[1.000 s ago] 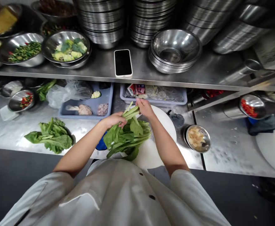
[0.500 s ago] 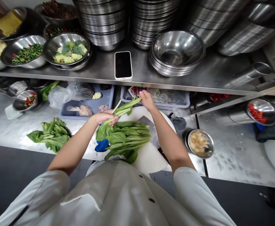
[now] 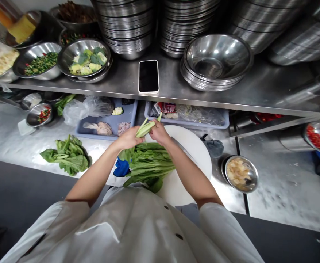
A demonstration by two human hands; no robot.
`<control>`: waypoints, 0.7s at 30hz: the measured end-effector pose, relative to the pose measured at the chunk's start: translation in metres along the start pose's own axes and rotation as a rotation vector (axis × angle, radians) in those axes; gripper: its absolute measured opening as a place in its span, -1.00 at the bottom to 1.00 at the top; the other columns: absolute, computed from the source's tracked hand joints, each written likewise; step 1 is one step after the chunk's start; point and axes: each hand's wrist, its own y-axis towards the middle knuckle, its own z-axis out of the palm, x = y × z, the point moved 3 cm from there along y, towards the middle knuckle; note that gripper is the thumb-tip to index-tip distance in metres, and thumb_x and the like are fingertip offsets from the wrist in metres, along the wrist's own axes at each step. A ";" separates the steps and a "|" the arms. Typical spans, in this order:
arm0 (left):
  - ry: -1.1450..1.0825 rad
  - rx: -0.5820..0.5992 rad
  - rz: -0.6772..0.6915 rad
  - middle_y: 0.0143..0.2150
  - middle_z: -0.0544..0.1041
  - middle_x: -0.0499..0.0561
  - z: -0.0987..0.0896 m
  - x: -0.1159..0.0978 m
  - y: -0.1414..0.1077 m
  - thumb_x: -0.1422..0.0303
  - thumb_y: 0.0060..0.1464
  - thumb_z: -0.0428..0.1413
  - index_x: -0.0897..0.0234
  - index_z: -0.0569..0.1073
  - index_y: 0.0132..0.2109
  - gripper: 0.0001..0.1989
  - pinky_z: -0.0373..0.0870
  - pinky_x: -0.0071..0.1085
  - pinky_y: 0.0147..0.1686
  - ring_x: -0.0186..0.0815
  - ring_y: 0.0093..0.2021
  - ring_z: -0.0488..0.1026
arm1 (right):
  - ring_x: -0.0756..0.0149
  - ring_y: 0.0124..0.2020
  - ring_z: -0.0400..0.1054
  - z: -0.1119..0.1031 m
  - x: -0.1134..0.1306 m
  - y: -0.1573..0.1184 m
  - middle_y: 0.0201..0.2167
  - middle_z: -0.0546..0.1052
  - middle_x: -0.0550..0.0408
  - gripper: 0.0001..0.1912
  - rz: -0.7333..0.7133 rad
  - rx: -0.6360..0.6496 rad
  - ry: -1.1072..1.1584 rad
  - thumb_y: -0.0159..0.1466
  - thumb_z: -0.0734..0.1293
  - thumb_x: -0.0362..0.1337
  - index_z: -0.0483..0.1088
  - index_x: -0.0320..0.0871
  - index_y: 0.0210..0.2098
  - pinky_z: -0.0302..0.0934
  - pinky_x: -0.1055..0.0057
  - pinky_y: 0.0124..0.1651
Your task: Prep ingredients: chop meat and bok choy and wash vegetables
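Pale green stalks of a leafy vegetable [image 3: 145,129] are held up over the round white cutting board [image 3: 200,160]. My left hand [image 3: 130,137] is closed round them from the left. From the right, my right hand [image 3: 158,132] pinches the stalks' other side, close to the left one. Below both hands a pile of leafy greens [image 3: 151,162] lies on the board, stems toward the right. My right forearm partly covers a flat grey blade [image 3: 184,149] on the board. A blue cloth [image 3: 120,167] shows at the pile's left edge.
More greens [image 3: 66,155] lie on the steel counter at left. Behind are two blue-grey trays [image 3: 134,113] under a steel shelf [image 3: 170,91] bearing a phone [image 3: 148,76], stacked bowls [image 3: 217,62] and a bowl of broccoli [image 3: 87,60]. A bowl of pale slices [image 3: 240,173] stands right.
My right hand has come down and left, toward my left hand. The stalks, stretched out between the hands before, are now bunched close together. The view has shifted slightly.
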 end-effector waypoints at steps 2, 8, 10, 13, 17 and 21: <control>-0.293 0.118 -0.060 -0.49 0.46 -0.05 0.012 0.017 0.002 0.32 -0.13 0.27 0.24 0.42 -0.32 -0.78 0.27 -0.43 -0.49 -0.33 -0.51 0.37 | 0.50 -0.72 -0.07 0.002 -0.003 0.001 -0.69 0.08 0.41 -0.39 0.084 0.123 0.118 0.22 0.40 0.39 0.23 -0.01 -0.34 -0.16 0.54 -0.66; -0.866 0.179 -0.113 -0.52 0.53 -0.05 -0.006 0.045 -0.023 0.33 -0.14 0.37 0.28 0.41 -0.18 -0.61 0.45 -0.37 -0.43 -0.45 -0.64 0.28 | 0.34 -0.57 0.27 -0.099 0.015 0.076 -0.59 0.37 0.22 -0.54 -0.056 -0.314 -0.146 0.27 0.48 0.16 0.33 -0.08 -0.29 0.21 0.41 -0.50; -0.957 0.172 -0.094 -0.51 0.54 -0.07 -0.009 0.042 -0.028 0.33 -0.15 0.37 0.29 0.43 -0.07 -0.53 0.50 -0.32 -0.40 -0.47 -0.66 0.25 | 0.12 -0.26 0.48 -0.115 0.020 0.095 -0.36 0.56 -0.04 -0.59 -0.130 -0.404 -0.455 0.20 0.56 0.00 0.41 -0.15 -0.23 0.41 0.25 -0.20; -1.001 0.192 -0.081 -0.47 0.58 0.00 -0.007 0.036 -0.029 0.32 -0.13 0.36 0.31 0.46 -0.05 -0.54 0.50 -0.31 -0.42 -0.40 -0.63 0.34 | -0.11 0.10 0.44 -0.095 0.013 0.103 -0.02 0.59 -0.27 -0.56 -0.192 -0.255 -0.886 0.06 0.64 -0.23 0.51 -0.21 -0.14 0.33 0.07 0.19; -1.057 0.179 -0.097 -0.41 0.61 0.05 -0.005 0.029 -0.031 0.33 -0.18 0.39 0.34 0.49 -0.15 -0.58 0.52 -0.29 -0.48 -0.28 -0.55 0.48 | -0.01 -0.05 0.50 -0.066 -0.002 0.098 -0.20 0.63 -0.19 -0.89 -0.163 0.023 -1.010 0.11 0.52 -0.42 0.55 -0.21 -0.36 0.34 0.12 0.18; -1.080 0.091 -0.132 -0.43 0.57 0.01 -0.007 0.020 -0.037 0.37 -0.22 0.44 0.35 0.51 -0.20 -0.60 0.60 -0.28 -0.39 -0.21 -0.42 0.58 | -0.07 -0.03 0.50 -0.099 0.025 0.102 -0.23 0.63 -0.19 -0.94 -0.110 -0.342 -0.951 0.23 0.42 -0.35 0.56 -0.23 -0.35 0.33 0.03 0.16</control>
